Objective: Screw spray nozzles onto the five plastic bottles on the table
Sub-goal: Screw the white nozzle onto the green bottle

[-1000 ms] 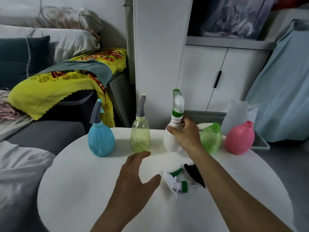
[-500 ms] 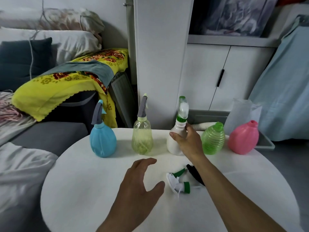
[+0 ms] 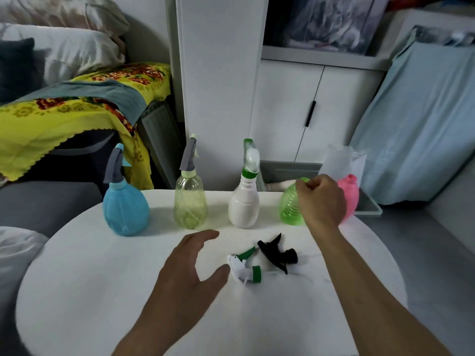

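Observation:
Five bottles stand in a row along the far side of the round white table. The blue bottle, the pale yellow-green bottle and the white bottle each carry a nozzle. The green ribbed bottle and the pink bottle have bare necks. My right hand curls around the green bottle's neck and hides part of the pink one. Two loose nozzles lie on the table: a white-and-green nozzle and a black nozzle. My left hand hovers open just left of the white-and-green nozzle.
A sofa with a yellow floral blanket and pillows lies left of the table. White cabinets stand behind it. A grey bin and a pale blue cloth cover are at the right.
My right hand has let go of the white bottle and moved right onto the green ribbed bottle's neck. My left hand stays open near the loose nozzles.

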A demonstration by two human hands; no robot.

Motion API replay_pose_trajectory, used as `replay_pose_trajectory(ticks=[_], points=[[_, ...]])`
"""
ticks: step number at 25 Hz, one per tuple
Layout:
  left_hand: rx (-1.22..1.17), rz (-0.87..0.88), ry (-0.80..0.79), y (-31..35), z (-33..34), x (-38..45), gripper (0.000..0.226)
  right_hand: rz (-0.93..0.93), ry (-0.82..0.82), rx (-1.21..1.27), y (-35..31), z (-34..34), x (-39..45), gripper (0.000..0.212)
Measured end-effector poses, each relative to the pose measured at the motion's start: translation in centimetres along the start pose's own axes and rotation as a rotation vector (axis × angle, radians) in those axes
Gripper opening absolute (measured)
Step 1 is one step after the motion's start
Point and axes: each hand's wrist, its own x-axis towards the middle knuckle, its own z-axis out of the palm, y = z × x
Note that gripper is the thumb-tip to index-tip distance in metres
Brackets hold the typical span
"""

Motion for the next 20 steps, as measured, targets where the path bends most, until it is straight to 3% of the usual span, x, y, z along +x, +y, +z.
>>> replay_pose_trajectory(ticks=[2,4,5,9,14,17,20], points=[[0.005,0.004,0.008,-0.2,0.3,-0.2,0.050,0.092,-0.006,0.074,1.4,0.7,0.6,0.051],[-0.015,-0.012,0.013,-0.6,0.5,-0.3,0.054,0.128,-0.172,0.111,2.4,1.9,1.2,0.081],[-0.029,-0.024,0.016,-0.8,0.5,-0.3,0.056,0.112,-0.234,0.122,2.9,2.6,1.5,0.084],[-0.030,-0.040,0.046,-1.1,0.6,-0.1,0.058,0.005,-0.244,0.149,4.3,4.1,1.6,0.054],[-0.025,-0.017,0.023,-0.8,0.6,-0.1,0.054,0.097,-0.131,0.200,1.6,-0.3,1.1,0.050],[-0.014,0.024,0.010,-0.4,0.7,-0.4,0.061,-0.085,-0.364,0.215,-1.3,-4.9,-1.3,0.055],[-0.096,0.067,-0.056,0.4,0.5,-0.7,0.093,-0.088,-0.724,0.444,-3.9,-6.7,-6.9,0.069]])
